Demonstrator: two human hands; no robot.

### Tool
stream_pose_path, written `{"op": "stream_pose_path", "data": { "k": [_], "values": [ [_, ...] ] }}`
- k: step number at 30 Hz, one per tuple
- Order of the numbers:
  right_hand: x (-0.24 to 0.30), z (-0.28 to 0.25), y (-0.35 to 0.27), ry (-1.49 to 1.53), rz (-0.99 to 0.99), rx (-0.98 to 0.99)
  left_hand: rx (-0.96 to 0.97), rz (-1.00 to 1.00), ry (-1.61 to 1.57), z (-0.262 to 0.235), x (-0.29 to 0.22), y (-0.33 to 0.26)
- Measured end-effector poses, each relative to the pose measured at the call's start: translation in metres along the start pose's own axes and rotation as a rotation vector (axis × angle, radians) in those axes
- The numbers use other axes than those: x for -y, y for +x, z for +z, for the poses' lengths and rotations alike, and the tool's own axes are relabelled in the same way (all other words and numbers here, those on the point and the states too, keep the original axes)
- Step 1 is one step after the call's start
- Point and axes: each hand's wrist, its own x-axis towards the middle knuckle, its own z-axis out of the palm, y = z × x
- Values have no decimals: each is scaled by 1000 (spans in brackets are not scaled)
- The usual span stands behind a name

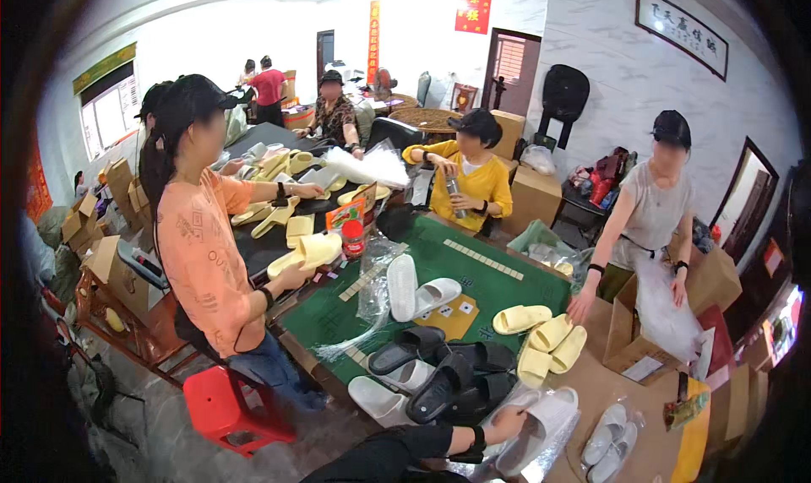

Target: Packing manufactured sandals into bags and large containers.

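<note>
From the lower edge my left forearm reaches in, with a black sleeve and a black wristband. My left hand (507, 424) is closed on a white slipper (554, 415) at the table's near edge, its fingertips partly hidden by the slipper. My right hand does not show. Just beyond my left hand lie several black slippers (453, 390), with white slippers (380, 400) beside them on the left. Pale yellow slippers (551, 333) are grouped farther off. To the right, a pair of white slippers (610, 441) rests on clear plastic.
A green tabletop (321, 318) carries more white slippers (404, 289) and a red-lidded jar (353, 238). One co-worker (207, 246) holds a yellow slipper at left; another (650, 196) stands by an open carton (629, 331) at right. A red stool (228, 407) stands at lower left.
</note>
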Motion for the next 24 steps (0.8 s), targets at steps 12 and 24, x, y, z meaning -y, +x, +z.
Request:
{"op": "stream_pose_path", "data": {
  "k": [12,24],
  "values": [
    [-24,-42,-1,791,500,-82,602,656,533,16,108,-33],
    [80,-50,24,20,251,-365,1043,647,824,-30,177,-37]
  ]
}}
